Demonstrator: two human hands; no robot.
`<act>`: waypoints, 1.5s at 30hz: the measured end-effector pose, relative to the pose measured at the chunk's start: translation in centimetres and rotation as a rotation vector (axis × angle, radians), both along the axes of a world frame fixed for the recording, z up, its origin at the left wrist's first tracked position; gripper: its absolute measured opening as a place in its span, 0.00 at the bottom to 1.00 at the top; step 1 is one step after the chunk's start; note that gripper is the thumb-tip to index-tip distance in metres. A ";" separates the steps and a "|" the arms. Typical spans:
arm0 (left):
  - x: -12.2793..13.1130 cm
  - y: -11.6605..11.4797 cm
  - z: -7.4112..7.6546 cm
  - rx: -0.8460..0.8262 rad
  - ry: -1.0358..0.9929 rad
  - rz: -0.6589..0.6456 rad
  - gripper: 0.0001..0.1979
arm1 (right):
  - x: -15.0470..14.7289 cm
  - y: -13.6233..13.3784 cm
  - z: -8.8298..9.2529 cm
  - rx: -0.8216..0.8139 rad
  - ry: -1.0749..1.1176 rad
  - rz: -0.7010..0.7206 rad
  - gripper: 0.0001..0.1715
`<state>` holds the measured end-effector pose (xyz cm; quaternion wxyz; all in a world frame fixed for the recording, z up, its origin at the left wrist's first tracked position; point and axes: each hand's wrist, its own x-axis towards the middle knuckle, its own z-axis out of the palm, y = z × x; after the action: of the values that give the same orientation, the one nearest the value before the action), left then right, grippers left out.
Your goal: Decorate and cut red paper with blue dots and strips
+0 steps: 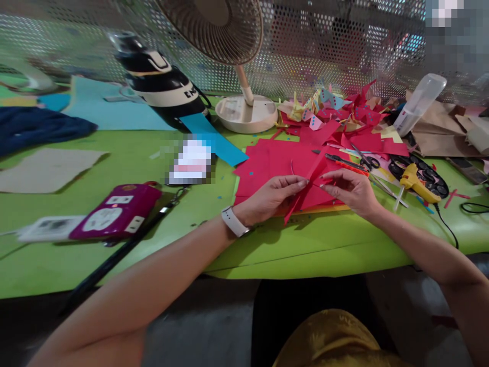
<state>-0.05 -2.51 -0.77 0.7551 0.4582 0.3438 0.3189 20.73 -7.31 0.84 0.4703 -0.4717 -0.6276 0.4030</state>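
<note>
My left hand (273, 196), with a pale watch band on its wrist, pinches a narrow folded piece of red paper (318, 167) that stands up at a slant. Close by on the right, my right hand (353, 191) is closed, thumb and fingertips together. What lies between them is too small to make out. Below both hands spreads a stack of red paper sheets (267, 158), with a yellow edge under it. A utility knife (346, 162) rests on the sheets just behind my right hand, near scissors (369, 160).
A white fan (246, 114) and a black bottle (168, 92) stand at the back. Coloured paper pieces (332, 104) are heaped behind the red sheets. At right lies a yellow glue gun (418, 183) with its cord; a purple power strip (114, 211) is at left.
</note>
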 end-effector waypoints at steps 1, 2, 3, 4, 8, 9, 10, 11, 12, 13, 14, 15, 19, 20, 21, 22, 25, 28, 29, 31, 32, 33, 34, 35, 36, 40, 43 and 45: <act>0.0 0.0 -0.1 0.004 0.002 -0.006 0.16 | 0.0 0.0 0.0 0.009 -0.015 -0.006 0.19; 0.0 0.0 -0.1 0.005 0.003 -0.009 0.16 | 0.0 0.0 -0.1 0.019 -0.027 -0.013 0.19; 0.0 0.0 -0.1 0.005 0.002 -0.010 0.16 | 0.1 0.0 0.0 0.029 -0.035 -0.018 0.18; 0.0 0.0 -0.1 0.003 -0.002 -0.008 0.16 | 0.1 0.0 0.0 0.035 -0.038 -0.016 0.18; 0.0 0.0 -0.2 -0.017 -0.013 -0.007 0.17 | 0.4 -0.3 0.5 0.011 0.025 0.071 0.20; 0.0 0.0 -0.3 -0.019 -0.012 -0.008 0.17 | 0.5 -0.3 0.6 -0.012 0.050 0.102 0.21; 0.0 0.1 -0.3 -0.016 -0.011 -0.008 0.17 | 0.7 -0.3 0.7 -0.033 0.074 0.127 0.21; 0.0 0.1 -0.3 -0.013 -0.012 -0.007 0.18 | 0.8 -0.3 0.8 -0.050 0.095 0.147 0.21; 0.0 0.1 -0.3 -0.012 -0.015 -0.007 0.18 | 1.0 -0.3 0.8 -0.064 0.112 0.161 0.21; 0.0 0.1 -0.4 -0.012 -0.018 -0.008 0.18 | 1.2 -0.3 0.9 -0.077 0.123 0.172 0.22; 0.0 0.2 -0.4 -0.011 -0.018 -0.008 0.18 | 1.4 -0.3 0.9 -0.091 0.130 0.185 0.23; -0.1 0.2 -0.4 -0.009 -0.016 -0.007 0.18 | 1.6 -0.3 0.9 -0.107 0.133 0.204 0.25; -0.2 0.3 -0.5 -0.009 0.000 -0.011 0.18 | 1.9 -0.3 1.2 -0.127 0.130 0.242 0.28; -0.3 0.3 -0.5 -0.011 -0.002 -0.012 0.18 | 1.9 -0.2 1.3 -0.113 0.124 0.229 0.26; -0.3 0.3 -0.5 -0.013 -0.003 -0.016 0.18 | 1.8 -0.1 1.3 -0.099 0.114 0.211 0.23; -0.3 0.2 -0.5 -0.012 -0.003 -0.024 0.17 | 1.7 0.0 1.3 -0.090 0.102 0.195 0.21; -0.2 0.0 -0.2 0.005 0.002 -0.063 0.17 | 1.4 0.5 0.9 -0.102 0.079 0.177 0.21; 0.0 -0.1 0.1 0.026 0.007 -0.084 0.19 | 1.2 0.8 0.5 -0.113 0.083 0.178 0.23; 0.0 -0.2 0.1 0.033 0.011 -0.085 0.19 | 1.2 0.8 0.5 -0.106 0.083 0.174 0.22; -0.1 -0.2 0.1 0.041 0.016 -0.080 0.18 | 1.3 0.8 0.6 -0.082 0.079 0.164 0.19; -0.1 -0.1 0.1 0.036 0.017 -0.075 0.18 | 1.4 0.7 0.7 -0.072 0.080 0.164 0.17; -0.1 -0.1 0.1 0.025 0.019 -0.070 0.18 | 1.5 0.6 0.8 -0.069 0.087 0.169 0.15; -0.2 -0.1 0.0 0.011 0.020 -0.063 0.18 | 1.6 0.5 1.0 -0.073 0.096 0.177 0.15; -0.2 0.0 0.0 -0.002 0.022 -0.055 0.18 | 1.7 0.4 1.2 -0.083 0.103 0.184 0.15; -0.2 0.0 0.0 -0.007 0.027 -0.048 0.18 | 1.8 0.4 1.3 -0.094 0.103 0.192 0.16; -0.2 0.0 0.0 0.035 0.034 -0.043 0.18 | 1.8 0.6 1.2 -0.118 0.101 0.191 0.17; -0.2 0.0 -0.1 0.067 0.036 -0.049 0.18 | 1.6 1.0 0.6 -0.099 0.132 0.175 0.20; -0.2 0.0 -0.1 0.080 0.046 -0.043 0.18 | 1.4 1.2 0.3 -0.078 0.132 0.152 0.21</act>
<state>-0.23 -2.49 -0.91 0.7348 0.5026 0.3379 0.3054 22.11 -6.10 1.13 0.4599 -0.4131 -0.6132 0.4918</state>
